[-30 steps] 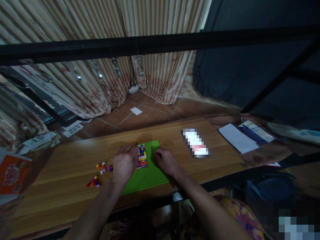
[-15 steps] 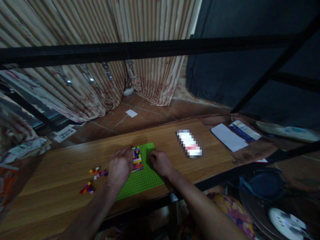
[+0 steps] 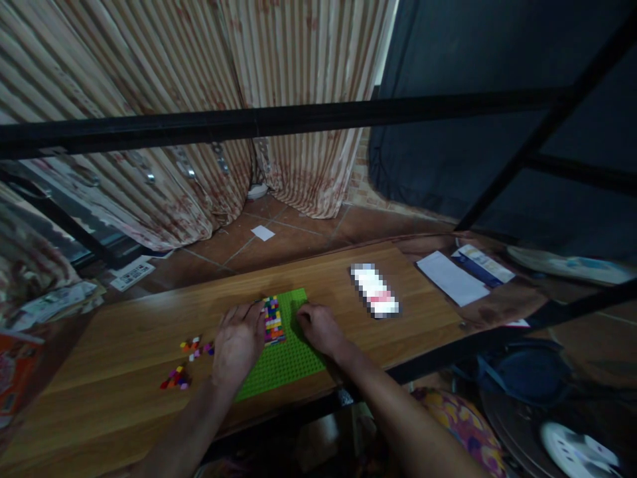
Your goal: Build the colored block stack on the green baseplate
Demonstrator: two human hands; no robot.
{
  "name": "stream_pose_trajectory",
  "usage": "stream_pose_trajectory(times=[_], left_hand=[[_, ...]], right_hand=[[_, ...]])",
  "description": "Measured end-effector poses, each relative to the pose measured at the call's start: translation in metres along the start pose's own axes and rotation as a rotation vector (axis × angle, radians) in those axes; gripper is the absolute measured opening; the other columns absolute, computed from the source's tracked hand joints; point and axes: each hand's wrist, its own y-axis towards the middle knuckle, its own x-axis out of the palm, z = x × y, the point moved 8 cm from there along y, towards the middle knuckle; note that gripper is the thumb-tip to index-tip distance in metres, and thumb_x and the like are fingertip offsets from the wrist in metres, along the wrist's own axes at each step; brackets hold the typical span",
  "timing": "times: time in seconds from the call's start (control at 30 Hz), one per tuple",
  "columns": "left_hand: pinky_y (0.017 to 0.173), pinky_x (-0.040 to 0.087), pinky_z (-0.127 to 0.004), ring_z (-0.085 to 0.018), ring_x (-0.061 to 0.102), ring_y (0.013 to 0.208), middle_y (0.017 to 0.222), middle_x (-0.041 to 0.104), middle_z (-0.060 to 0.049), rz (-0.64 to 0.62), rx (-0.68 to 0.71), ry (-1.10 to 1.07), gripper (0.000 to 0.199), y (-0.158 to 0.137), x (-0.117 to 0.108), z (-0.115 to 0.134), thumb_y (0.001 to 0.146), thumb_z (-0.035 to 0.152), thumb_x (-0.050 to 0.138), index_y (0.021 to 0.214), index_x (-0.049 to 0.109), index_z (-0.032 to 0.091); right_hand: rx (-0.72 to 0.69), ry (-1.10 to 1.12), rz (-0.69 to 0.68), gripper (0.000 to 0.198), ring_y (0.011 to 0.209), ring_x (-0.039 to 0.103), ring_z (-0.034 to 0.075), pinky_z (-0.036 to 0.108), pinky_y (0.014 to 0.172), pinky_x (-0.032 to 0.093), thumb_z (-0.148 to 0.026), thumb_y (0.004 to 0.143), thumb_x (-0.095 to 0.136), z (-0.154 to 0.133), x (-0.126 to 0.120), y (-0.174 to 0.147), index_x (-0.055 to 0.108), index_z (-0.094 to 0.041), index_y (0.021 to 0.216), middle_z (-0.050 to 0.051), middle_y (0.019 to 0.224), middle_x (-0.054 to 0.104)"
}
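Observation:
A green studded baseplate (image 3: 293, 362) lies on the wooden table, bearing a patch of small multicoloured toy bricks (image 3: 273, 322). My left hand (image 3: 239, 340) rests over the left side of this patch, its fingers bent and close together at the bricks. Its fingertips are hidden, so whatever they hold does not show. On the plate's right part, my right hand (image 3: 321, 328) is closed with thumb and fingers pressed together, apart from the brick patch. Anything in that pinch is too small or hidden to make out. Loose bricks lie left of my left hand in two small piles, one nearer (image 3: 175, 378) and one farther (image 3: 194, 347).
A phone with a blurred bright screen (image 3: 374, 291) lies on the table (image 3: 124, 345) to the right of the plate. Past the table's right end are white papers (image 3: 452, 277). A dark metal bar (image 3: 298, 118) crosses beyond the table, before striped curtains (image 3: 308, 60).
The whole view has shifted slightly as the head moved. Both hands stay at nearly the same places on the baseplate, and their grips look unchanged.

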Motion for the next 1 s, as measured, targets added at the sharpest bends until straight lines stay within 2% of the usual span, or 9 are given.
stream_pose_trajectory(times=[0.43,0.63,0.73,0.83,1.0], left_hand=[[0.082,0.049,-0.039,-0.027,0.061,0.09,0.097,0.068,-0.014,-0.047,0.052,0.059,0.037,0.003,0.002,0.008,0.084,0.014,0.04,0.111,0.065,0.01],[0.087,0.048,-0.039,-0.026,0.061,0.095,0.106,0.067,-0.012,-0.032,0.06,0.014,0.038,-0.006,0.0,0.002,0.084,0.014,0.04,0.116,0.061,0.013],[0.089,0.048,-0.039,-0.025,0.061,0.097,0.108,0.067,-0.011,0.061,-0.001,-0.038,0.036,-0.023,-0.013,-0.017,0.088,0.021,0.039,0.118,0.058,0.016],[0.085,0.05,-0.037,-0.025,0.061,0.097,0.109,0.066,-0.011,0.151,-0.134,-0.102,0.033,-0.051,-0.027,-0.054,0.089,0.03,0.039,0.114,0.058,0.018],[0.069,0.054,-0.039,-0.025,0.064,0.079,0.101,0.066,-0.009,0.041,-0.39,-0.137,0.029,-0.108,-0.023,-0.12,0.084,0.04,0.044,0.102,0.059,0.023]], right_hand=[[0.021,-0.03,0.004,0.021,0.079,0.062,0.015,0.023,0.072,0.04,-0.015,0.085,0.048,0.004,0.004,0.002,0.068,-0.018,0.08,0.007,0.085,0.07],[0.003,-0.019,-0.003,0.021,0.079,0.061,0.015,0.022,0.072,0.04,-0.012,0.084,0.048,0.001,0.002,0.001,0.068,-0.018,0.08,0.006,0.084,0.069],[-0.005,-0.012,-0.005,0.021,0.08,0.062,0.015,0.022,0.073,0.04,-0.012,0.084,0.048,0.001,0.002,0.001,0.067,-0.018,0.08,0.006,0.085,0.069],[0.002,-0.012,-0.002,0.021,0.08,0.062,0.015,0.022,0.073,0.04,-0.013,0.085,0.048,0.002,0.002,0.0,0.067,-0.018,0.08,0.007,0.086,0.069],[0.018,-0.029,-0.002,0.02,0.079,0.062,0.015,0.022,0.073,0.04,-0.013,0.085,0.048,0.002,0.001,0.0,0.067,-0.019,0.08,0.006,0.084,0.069]])
